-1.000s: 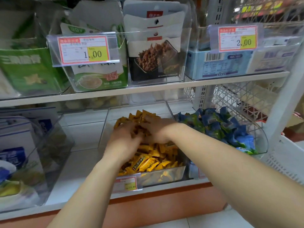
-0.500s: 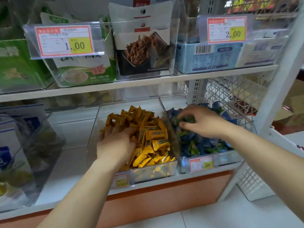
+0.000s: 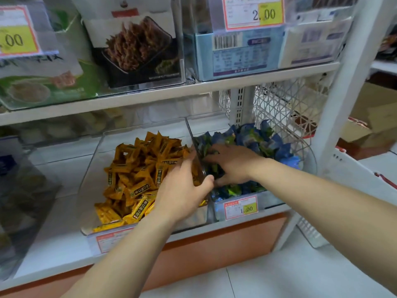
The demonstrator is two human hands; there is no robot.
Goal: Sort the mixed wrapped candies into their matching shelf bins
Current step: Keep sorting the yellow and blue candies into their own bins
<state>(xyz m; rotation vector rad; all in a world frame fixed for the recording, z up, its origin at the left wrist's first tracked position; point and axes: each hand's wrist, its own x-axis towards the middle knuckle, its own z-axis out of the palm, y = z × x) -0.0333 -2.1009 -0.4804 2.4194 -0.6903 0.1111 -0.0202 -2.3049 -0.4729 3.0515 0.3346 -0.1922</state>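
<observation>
- Left hand is down in the right side of the yellow candies, right up against the clear wall that splits the two bins. The thumb sits at that wall and the fingers are half buried, so honestly I can't tell if it has a candy or nothing at all.
- Right hand lies palm down in the pile of blue and green candies in the next bin. Its fingertips are sunk in the wrappers, so same deal, can't tell what it has.
- The yellow ones all sit in the left bin and the blue and green ones in the right. I can't spot an obvious stray from here.
- Biggest risk imo: both hands work right at the same wall, so anything lifted sloppily could flip over it and land in the wrong pile. That undoes the sorting.
- Both piles are heaped high. Digging for a buried stray could push loose ones over the front, past the price tag, onto the floor.
- Wrappers look slick, so a loose pinch could drop one mid-carry.
- Green wrappers hide among blue ones, easy to miss a stray.
</observation>
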